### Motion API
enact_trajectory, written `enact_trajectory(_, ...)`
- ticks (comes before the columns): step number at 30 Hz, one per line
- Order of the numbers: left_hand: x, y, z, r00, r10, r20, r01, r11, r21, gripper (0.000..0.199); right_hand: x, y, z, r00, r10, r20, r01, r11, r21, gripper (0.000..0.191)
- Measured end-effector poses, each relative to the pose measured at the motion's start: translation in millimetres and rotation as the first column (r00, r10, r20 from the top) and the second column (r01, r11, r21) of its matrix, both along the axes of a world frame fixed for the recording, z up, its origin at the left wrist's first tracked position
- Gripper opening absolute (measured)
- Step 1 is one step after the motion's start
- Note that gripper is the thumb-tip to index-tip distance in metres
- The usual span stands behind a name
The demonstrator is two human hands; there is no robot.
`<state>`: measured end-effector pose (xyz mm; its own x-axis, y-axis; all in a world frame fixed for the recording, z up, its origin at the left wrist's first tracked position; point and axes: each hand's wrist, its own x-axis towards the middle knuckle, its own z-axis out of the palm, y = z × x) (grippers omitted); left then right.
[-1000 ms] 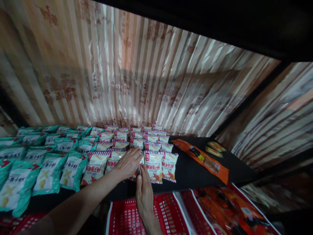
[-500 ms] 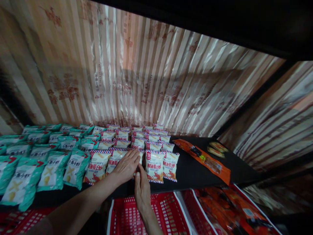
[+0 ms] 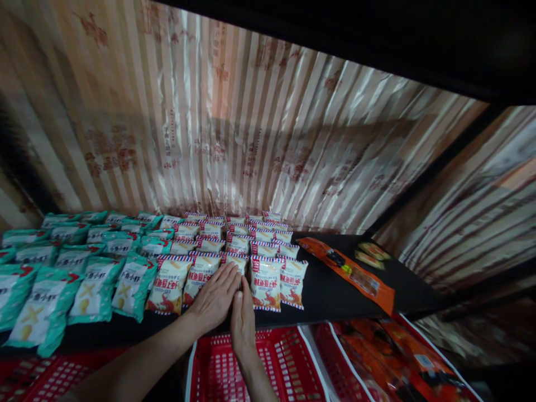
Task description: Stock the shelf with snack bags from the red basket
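Resting past the near red basket [image 3: 272, 357], the left hand [image 3: 215, 296] covers most of a white snack bag [image 3: 235, 261] in the front row, and the right hand [image 3: 243, 321] stands edge-on beside it, both with straight fingers, though I cannot tell whether either grips the bag. Squaring that bag with its row looks like the step in hand, and the next move probably calls for a light release that leaves the neighbouring white bags [image 3: 266, 283] undisturbed. Beneath them runs a black shelf [image 3: 326, 296], also bearing teal bags [image 3: 94, 290] and an orange packet [image 3: 347, 273], with striped printed sheeting [image 3: 251, 139] behind.
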<state>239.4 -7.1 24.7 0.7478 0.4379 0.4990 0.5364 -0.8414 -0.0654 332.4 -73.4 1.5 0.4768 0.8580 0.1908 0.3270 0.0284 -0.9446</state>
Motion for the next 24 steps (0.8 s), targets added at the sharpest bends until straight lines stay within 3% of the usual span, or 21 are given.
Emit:
enact_trajectory(7, 1, -9, -17.5, 1.000, -0.008, -0.025, 0.012, 0.983, 0.182, 0.043, 6, 2, -0.5, 0.998, 0.019, -0.067, -0.018, 1.000, 0.017, 0.062)
enact_trajectory(12, 7, -8, -31.2, 0.999, 0.039, -0.007, -0.037, 0.979, 0.203, 0.047, 10, 10, 11.6, 0.979, 0.016, 0.202, -0.029, 0.998, 0.064, 0.054)
enact_trajectory(20, 4, -7, -32.9, 0.996, 0.009, -0.094, 0.014, 0.970, 0.244, 0.029, 56, 69, 62.4, 0.753, 0.011, 0.658, -0.140, 0.980, 0.143, 0.041)
enact_trajectory(24, 3, -9, -33.1, 0.996, 0.046, -0.072, -0.021, 0.948, 0.317, 0.034, 76, 104, 85.2, 0.541, 0.120, 0.832, -0.120, 0.991, -0.065, 0.042)
